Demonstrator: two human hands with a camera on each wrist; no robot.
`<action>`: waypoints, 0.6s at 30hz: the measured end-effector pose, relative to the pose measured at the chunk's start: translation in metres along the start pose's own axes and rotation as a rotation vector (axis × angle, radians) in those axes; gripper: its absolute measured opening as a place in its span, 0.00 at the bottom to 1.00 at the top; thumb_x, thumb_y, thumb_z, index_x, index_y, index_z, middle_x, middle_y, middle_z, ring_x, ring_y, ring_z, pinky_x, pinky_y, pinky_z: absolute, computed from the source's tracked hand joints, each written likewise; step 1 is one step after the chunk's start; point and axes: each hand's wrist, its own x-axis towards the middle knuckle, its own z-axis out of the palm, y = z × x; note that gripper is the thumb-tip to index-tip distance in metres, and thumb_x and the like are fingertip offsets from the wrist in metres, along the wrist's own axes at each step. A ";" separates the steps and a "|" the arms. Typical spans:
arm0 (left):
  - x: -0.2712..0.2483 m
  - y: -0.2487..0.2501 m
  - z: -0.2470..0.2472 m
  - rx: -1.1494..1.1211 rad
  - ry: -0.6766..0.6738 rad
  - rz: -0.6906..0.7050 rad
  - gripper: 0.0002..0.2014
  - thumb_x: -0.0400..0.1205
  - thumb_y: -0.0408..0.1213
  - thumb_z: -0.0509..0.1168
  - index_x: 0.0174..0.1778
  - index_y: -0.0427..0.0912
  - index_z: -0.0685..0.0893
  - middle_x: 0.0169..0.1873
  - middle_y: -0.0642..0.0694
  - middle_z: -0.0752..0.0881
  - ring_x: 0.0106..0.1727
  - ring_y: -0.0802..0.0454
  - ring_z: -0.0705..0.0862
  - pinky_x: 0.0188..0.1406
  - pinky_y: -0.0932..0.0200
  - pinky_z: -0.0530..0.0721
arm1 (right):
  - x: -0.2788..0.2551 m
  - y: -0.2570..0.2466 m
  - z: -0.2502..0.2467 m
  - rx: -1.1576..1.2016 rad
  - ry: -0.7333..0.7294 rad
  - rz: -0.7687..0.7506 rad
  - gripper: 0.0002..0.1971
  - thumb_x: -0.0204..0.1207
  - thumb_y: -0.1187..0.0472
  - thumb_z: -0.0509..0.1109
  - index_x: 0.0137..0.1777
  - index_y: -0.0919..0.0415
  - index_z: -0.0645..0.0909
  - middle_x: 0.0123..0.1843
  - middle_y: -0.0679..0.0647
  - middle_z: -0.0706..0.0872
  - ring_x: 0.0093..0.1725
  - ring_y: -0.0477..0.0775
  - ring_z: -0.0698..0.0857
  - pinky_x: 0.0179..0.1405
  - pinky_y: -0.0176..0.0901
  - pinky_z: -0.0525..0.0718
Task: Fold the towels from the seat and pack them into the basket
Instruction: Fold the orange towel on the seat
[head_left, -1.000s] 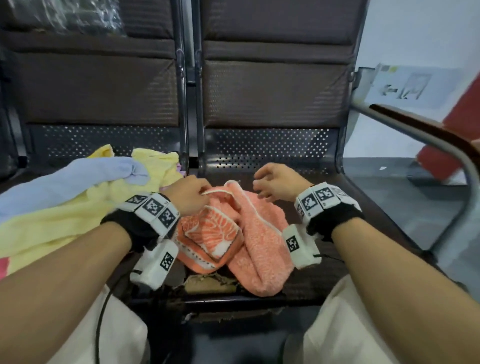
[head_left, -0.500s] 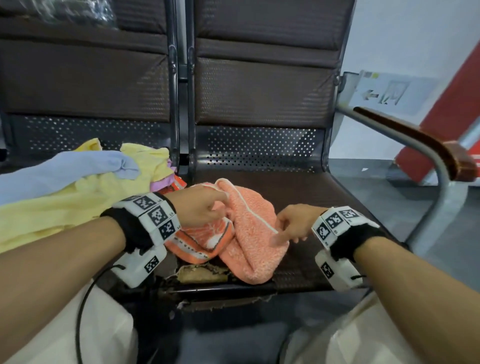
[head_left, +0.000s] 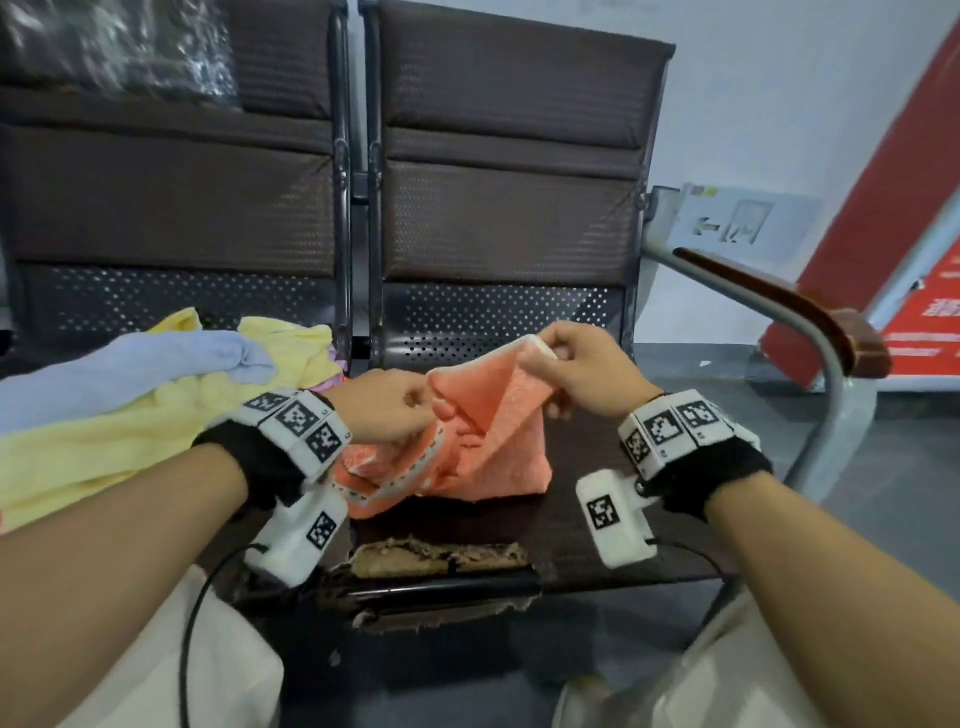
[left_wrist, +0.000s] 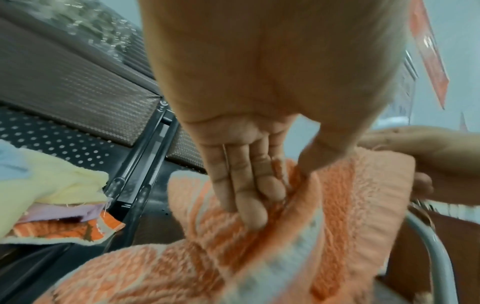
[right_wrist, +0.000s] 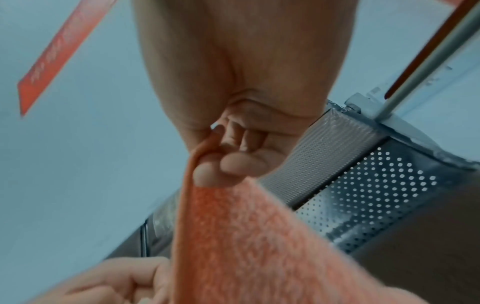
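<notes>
My right hand (head_left: 576, 371) pinches a pale-bound corner of the orange towel (head_left: 498, 441) between thumb and forefinger and holds it up toward one o'clock; the right wrist view shows the hem (right_wrist: 200, 156) gripped against my fingertips (right_wrist: 205, 172). My left hand (head_left: 384, 410) grips the towel at about ten o'clock of the bundle, with the fingers (left_wrist: 249, 185) curled down into the pile and the thumb clamped from the other side. I judge I hold it this way to find the edges and pull the cloth open, since it cannot be folded square while it is bunched.

The towel is thick terry, fuzzy and looped, salmon-orange with a woven white border (head_left: 410, 467) of small dark marks along one edge. Its lower part rests crumpled on the seat (head_left: 582, 457), so most of it is not yet lifted or spread.

The seat is dark brown and part of a row bench; its front lip is torn, showing crumbly tan foam (head_left: 436, 558). The backrest (head_left: 514, 218) is ribbed padding over perforated metal. At three o'clock runs a grey metal tube armrest (head_left: 779, 306) with a wooden cap.

At nine o'clock, on the next seat, lies a loose heap: a soft yellow towel (head_left: 104, 441) with a pale blue towel (head_left: 135, 364) draped over it. I see no basket in any view.
</notes>
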 end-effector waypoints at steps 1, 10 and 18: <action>0.000 -0.001 -0.006 -0.084 0.066 -0.014 0.10 0.81 0.45 0.61 0.36 0.46 0.79 0.26 0.59 0.82 0.36 0.53 0.82 0.39 0.58 0.80 | 0.003 -0.001 -0.001 0.044 0.053 -0.015 0.08 0.79 0.58 0.71 0.47 0.61 0.75 0.23 0.51 0.84 0.18 0.51 0.82 0.13 0.39 0.77; 0.004 -0.020 -0.025 -0.252 0.360 -0.023 0.08 0.72 0.39 0.76 0.39 0.46 0.82 0.35 0.48 0.87 0.36 0.50 0.83 0.40 0.56 0.81 | 0.035 -0.001 0.025 0.139 0.093 -0.026 0.04 0.76 0.64 0.72 0.42 0.55 0.84 0.35 0.62 0.85 0.29 0.47 0.85 0.26 0.40 0.85; 0.005 -0.023 -0.032 -0.605 0.240 -0.069 0.20 0.77 0.17 0.61 0.59 0.42 0.81 0.46 0.41 0.87 0.51 0.45 0.86 0.52 0.52 0.85 | 0.042 -0.007 0.037 -0.502 -0.098 -0.205 0.04 0.75 0.59 0.73 0.46 0.53 0.88 0.35 0.42 0.85 0.37 0.37 0.81 0.42 0.35 0.77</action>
